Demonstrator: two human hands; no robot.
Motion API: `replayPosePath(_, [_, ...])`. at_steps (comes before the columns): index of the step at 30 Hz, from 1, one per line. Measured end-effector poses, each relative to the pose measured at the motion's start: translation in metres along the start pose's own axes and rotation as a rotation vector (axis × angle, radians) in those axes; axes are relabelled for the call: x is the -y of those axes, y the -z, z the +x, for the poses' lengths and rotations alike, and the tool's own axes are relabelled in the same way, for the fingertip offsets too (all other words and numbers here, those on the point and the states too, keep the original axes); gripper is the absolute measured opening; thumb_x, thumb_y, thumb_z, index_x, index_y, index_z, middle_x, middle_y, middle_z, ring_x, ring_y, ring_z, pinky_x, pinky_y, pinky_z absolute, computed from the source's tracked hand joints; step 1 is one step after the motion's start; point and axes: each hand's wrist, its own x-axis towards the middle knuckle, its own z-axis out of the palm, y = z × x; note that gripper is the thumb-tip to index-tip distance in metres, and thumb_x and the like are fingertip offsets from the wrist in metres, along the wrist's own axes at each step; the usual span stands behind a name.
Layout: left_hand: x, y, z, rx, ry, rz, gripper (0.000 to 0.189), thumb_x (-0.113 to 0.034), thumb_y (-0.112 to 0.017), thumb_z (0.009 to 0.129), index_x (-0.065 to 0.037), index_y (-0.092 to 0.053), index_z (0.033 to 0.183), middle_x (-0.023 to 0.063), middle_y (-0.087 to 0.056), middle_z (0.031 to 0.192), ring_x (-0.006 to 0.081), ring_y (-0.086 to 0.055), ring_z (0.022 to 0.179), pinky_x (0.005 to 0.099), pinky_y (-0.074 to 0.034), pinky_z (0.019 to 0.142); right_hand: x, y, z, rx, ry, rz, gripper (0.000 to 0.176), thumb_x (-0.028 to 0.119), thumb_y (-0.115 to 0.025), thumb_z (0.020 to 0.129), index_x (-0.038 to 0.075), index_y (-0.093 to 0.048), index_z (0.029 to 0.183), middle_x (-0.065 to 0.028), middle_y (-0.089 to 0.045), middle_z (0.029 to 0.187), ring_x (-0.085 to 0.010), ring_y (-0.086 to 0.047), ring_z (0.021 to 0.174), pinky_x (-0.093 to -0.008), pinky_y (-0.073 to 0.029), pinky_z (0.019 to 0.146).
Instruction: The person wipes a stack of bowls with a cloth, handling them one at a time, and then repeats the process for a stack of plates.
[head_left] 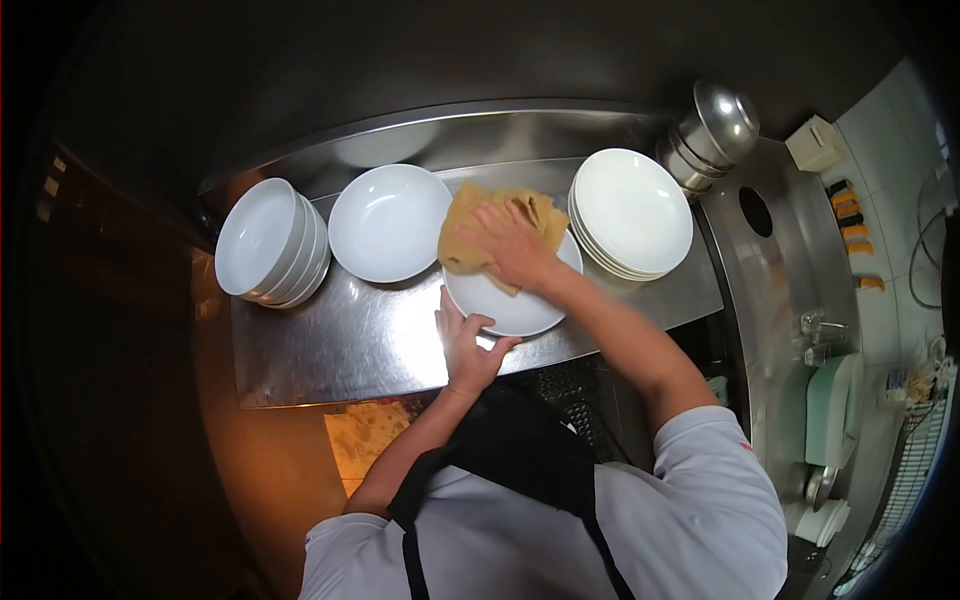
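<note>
Left hand [466, 345] grips the plate [512, 310] by its near rim; right hand [515, 245] lies flat, pressing a cloth [462, 235] on its far side; plate sits straight ahead on the counter [320, 345], between bowl [388, 222] and stack [630, 212].

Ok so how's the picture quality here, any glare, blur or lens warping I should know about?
Head view: heavy fisheye, so the steel counter bows and the corners go black; glare sits on the counter beside the left hand, which grips the plate; the right hand on the tan cloth looks slightly motion-blurred; an orange glow fills the lower left.
</note>
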Motion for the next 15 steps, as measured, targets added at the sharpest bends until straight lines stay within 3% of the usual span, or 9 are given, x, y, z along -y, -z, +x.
replayPosePath(2, [-0.002, -0.002, 0.0, -0.021, 0.015, -0.052, 0.052, -0.039, -0.093, 0.066, -0.009, -0.06, 0.092, 0.0392, -0.032, 0.155, 0.0546, -0.021, 0.149, 0.0591, -0.02, 0.119, -0.014, 0.009, -0.003, -0.011, -0.034, -0.068, 0.072, 0.028, -0.07, 0.088, 0.025, -0.043, 0.155, -0.0209, -0.045, 0.153, -0.0361, -0.04, 0.145, -0.0512, -0.026, 0.121])
replayPosePath(5, [-0.003, -0.002, 0.001, -0.028, -0.013, 0.007, 0.052, -0.038, -0.094, 0.066, -0.009, -0.059, 0.092, 0.0398, -0.032, 0.154, 0.0559, -0.022, 0.149, 0.0592, -0.021, 0.119, -0.022, 0.019, -0.022, 0.01, -0.256, -0.21, 0.069, 0.021, -0.069, 0.086, 0.019, -0.047, 0.151, -0.0234, -0.048, 0.148, -0.0336, -0.047, 0.138, -0.0494, -0.037, 0.11])
replayPosePath(8, [-0.003, -0.002, 0.001, -0.033, -0.018, 0.023, 0.053, -0.038, -0.094, 0.066, -0.009, -0.058, 0.093, 0.0406, -0.033, 0.154, 0.0547, -0.022, 0.149, 0.0592, -0.021, 0.119, -0.001, 0.027, -0.052, -0.004, -0.231, -0.348, 0.049, 0.02, -0.055, 0.095, 0.012, -0.054, 0.143, -0.0236, -0.06, 0.132, -0.0327, -0.061, 0.119, -0.0461, -0.046, 0.092])
replayPosePath(11, [-0.002, -0.003, -0.001, -0.012, 0.008, 0.047, 0.053, -0.037, -0.094, 0.066, -0.009, -0.058, 0.093, 0.0413, -0.034, 0.152, 0.0543, -0.022, 0.149, 0.0592, -0.021, 0.119, 0.028, 0.023, -0.07, 0.142, -0.407, -0.115, 0.041, 0.022, -0.059, 0.091, 0.006, -0.062, 0.128, -0.0211, -0.069, 0.106, -0.0342, -0.069, 0.092, -0.0466, -0.049, 0.076])
replayPosePath(14, [0.001, -0.005, -0.003, -0.008, -0.005, 0.089, 0.061, -0.036, -0.094, 0.066, -0.008, -0.055, 0.103, 0.0407, -0.032, 0.153, 0.0534, -0.025, 0.149, 0.0605, -0.021, 0.118, 0.056, 0.022, -0.066, 0.109, -0.346, 0.048, 0.039, 0.03, -0.062, 0.09, 0.004, -0.065, 0.119, -0.0181, -0.071, 0.088, -0.0368, -0.069, 0.076, -0.0492, -0.05, 0.072])
replayPosePath(15, [0.006, -0.009, -0.003, -0.041, 0.033, -0.04, 0.064, -0.037, -0.094, 0.067, -0.007, -0.054, 0.107, 0.0401, -0.03, 0.154, 0.0551, -0.023, 0.148, 0.0636, -0.018, 0.118, 0.067, 0.018, -0.061, 0.054, -0.347, 0.199, 0.041, 0.033, -0.063, 0.09, 0.002, -0.065, 0.117, -0.0195, -0.071, 0.089, -0.0374, -0.069, 0.078, -0.05, -0.05, 0.074])
